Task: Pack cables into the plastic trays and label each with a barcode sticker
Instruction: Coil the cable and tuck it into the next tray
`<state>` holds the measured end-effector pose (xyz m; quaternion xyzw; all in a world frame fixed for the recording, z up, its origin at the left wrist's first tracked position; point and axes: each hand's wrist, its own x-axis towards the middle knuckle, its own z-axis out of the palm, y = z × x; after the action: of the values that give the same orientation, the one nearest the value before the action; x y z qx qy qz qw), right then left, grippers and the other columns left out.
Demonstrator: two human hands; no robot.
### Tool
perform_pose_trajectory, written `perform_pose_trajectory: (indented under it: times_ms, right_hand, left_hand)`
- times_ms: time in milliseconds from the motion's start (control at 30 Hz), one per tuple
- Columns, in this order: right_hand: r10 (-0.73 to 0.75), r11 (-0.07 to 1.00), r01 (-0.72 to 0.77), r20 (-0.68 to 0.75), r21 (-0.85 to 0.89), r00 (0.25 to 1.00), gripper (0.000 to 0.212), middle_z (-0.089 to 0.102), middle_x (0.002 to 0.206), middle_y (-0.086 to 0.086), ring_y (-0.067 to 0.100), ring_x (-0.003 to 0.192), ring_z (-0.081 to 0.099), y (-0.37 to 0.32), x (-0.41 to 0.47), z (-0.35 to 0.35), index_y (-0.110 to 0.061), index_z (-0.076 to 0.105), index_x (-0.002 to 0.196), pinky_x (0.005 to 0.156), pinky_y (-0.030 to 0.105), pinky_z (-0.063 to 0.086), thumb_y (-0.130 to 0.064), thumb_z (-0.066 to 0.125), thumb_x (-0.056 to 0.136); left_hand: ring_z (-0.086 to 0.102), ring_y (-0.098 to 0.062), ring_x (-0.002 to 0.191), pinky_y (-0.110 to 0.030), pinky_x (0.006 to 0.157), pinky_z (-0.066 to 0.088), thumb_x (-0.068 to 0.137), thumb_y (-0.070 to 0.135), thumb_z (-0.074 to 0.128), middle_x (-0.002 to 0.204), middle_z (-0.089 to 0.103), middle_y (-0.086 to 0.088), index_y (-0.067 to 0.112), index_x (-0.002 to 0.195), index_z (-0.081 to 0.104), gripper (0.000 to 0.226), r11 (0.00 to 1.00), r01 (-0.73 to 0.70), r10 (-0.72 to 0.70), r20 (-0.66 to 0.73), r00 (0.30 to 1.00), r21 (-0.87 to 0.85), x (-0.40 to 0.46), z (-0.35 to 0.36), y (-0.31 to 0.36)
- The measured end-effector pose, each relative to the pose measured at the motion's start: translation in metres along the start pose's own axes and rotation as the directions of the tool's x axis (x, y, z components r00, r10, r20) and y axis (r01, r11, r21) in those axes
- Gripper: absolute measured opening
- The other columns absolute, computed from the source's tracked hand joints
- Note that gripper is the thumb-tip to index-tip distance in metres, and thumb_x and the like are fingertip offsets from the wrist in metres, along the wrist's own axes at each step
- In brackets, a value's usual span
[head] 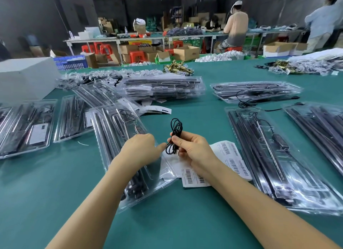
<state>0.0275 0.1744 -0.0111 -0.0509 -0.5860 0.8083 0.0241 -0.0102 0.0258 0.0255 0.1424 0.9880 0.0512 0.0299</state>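
Note:
My right hand (191,148) grips a coiled black cable (175,132) above the green table (185,221), its loops standing up over my fingers. My left hand (141,148) hovers over the clear plastic tray (118,137) in front of me, fingers curled, thumb reaching toward the lower end of the cable; I cannot tell whether it touches it. The tray holds long black bars. Sheets of white barcode stickers (232,156) lie under my right wrist, just right of the tray.
More clear trays with black bars lie left (24,126), right (274,156) and stacked further back (163,89). A white box (24,78) stands far left. Brass parts (178,68) and bagged items sit at the table's far side. People work at benches behind.

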Motion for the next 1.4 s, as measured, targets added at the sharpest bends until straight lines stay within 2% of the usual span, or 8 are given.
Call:
perform_pose_trajectory:
  times_ms: [300,500,600,733,933,1100,1267,1400]
  right_hand:
    - [-0.17,0.952,0.177,0.05,-0.249,0.984,0.012,0.067,0.076,0.0,0.003,0.055,0.051,0.004,-0.003,0.004,-0.015,0.068,0.088,0.051,0.014,0.042,-0.006,0.061,0.091]
    - [-0.086,0.968,0.08,-0.018,-0.237,0.996,0.009,0.067,0.073,-0.002,0.001,0.06,0.058,0.0,-0.001,-0.001,-0.006,0.068,0.092,0.054,0.013,0.043,-0.01,0.06,0.093]
    - [-0.031,0.97,0.013,-0.073,-0.241,0.997,0.01,0.067,0.074,-0.001,0.006,0.064,0.059,-0.005,-0.002,-0.006,-0.008,0.069,0.091,0.054,0.016,0.043,-0.012,0.061,0.093]
    - [-0.011,0.961,-0.025,-0.128,-0.276,0.992,0.013,0.066,0.069,-0.001,0.0,0.051,0.056,-0.012,-0.006,-0.015,-0.008,0.069,0.084,0.045,0.011,0.039,-0.011,0.06,0.093]
    - [0.03,0.936,-0.115,-0.25,-0.333,0.968,0.015,0.068,0.07,-0.001,0.009,0.063,0.054,-0.027,-0.007,-0.032,-0.013,0.067,0.077,0.052,0.019,0.039,-0.013,0.063,0.091]
    - [0.055,0.936,-0.158,-0.314,-0.313,0.948,0.018,0.06,0.079,0.013,0.017,0.062,0.039,-0.027,-0.002,-0.039,-0.007,0.066,0.074,0.049,0.023,0.03,-0.011,0.062,0.092]
    - [0.081,0.92,-0.197,-0.328,-0.338,0.941,0.02,0.061,0.072,0.008,0.011,0.052,0.038,-0.024,-0.001,-0.04,-0.009,0.067,0.072,0.049,0.024,0.035,-0.014,0.064,0.091]
    - [0.059,0.885,-0.198,-0.319,-0.422,0.946,0.022,0.059,0.078,0.012,0.012,0.05,0.039,-0.023,-0.003,-0.037,-0.009,0.066,0.075,0.049,0.025,0.037,-0.017,0.061,0.093]
  left_hand:
    - [0.04,-0.016,0.049,-0.028,0.047,0.03,0.086,0.073,0.035,0.055,0.041,0.0,0.013,0.059,0.037,0.066,0.999,-0.025,0.026,0.028,0.999,-0.021,0.003,0.004,-0.001]
    - [0.057,-0.03,0.099,-0.035,0.071,0.044,0.082,0.074,0.044,0.11,0.056,-0.011,0.011,0.106,0.044,0.067,0.996,-0.057,0.058,-0.022,0.998,0.068,-0.01,0.011,0.021]
    - [0.054,-0.035,0.107,-0.04,0.082,0.045,0.076,0.08,0.044,0.115,0.052,-0.014,0.011,0.115,0.042,0.079,0.993,-0.098,0.102,-0.063,0.993,0.063,-0.018,0.02,0.038]
    - [0.051,-0.033,0.1,-0.038,0.084,0.045,0.078,0.059,0.056,0.098,0.042,-0.009,0.012,0.103,0.037,0.057,0.982,-0.19,0.19,-0.094,0.977,0.006,-0.022,0.023,0.047]
    - [0.039,-0.023,0.079,-0.031,0.069,0.028,0.081,0.052,0.056,0.086,0.032,-0.003,0.012,0.088,0.035,0.045,0.956,-0.292,0.282,-0.186,0.941,-0.03,-0.026,0.027,0.06]
    - [0.039,-0.024,0.078,-0.029,0.07,0.027,0.084,0.047,0.054,0.082,0.03,-0.002,0.012,0.074,0.037,0.041,0.952,-0.305,0.284,-0.266,0.921,-0.039,-0.025,0.027,0.061]
    - [0.047,-0.027,0.084,-0.032,0.07,0.033,0.088,0.043,0.05,0.074,0.032,-0.001,0.017,0.061,0.026,0.044,0.965,-0.258,0.264,-0.225,0.938,0.054,-0.029,0.024,0.064]
    - [0.037,-0.021,0.06,-0.029,0.055,0.027,0.085,0.035,0.055,0.06,0.032,-0.002,0.013,0.057,0.029,0.044,0.951,-0.299,0.309,-0.167,0.936,0.082,-0.026,0.012,0.059]
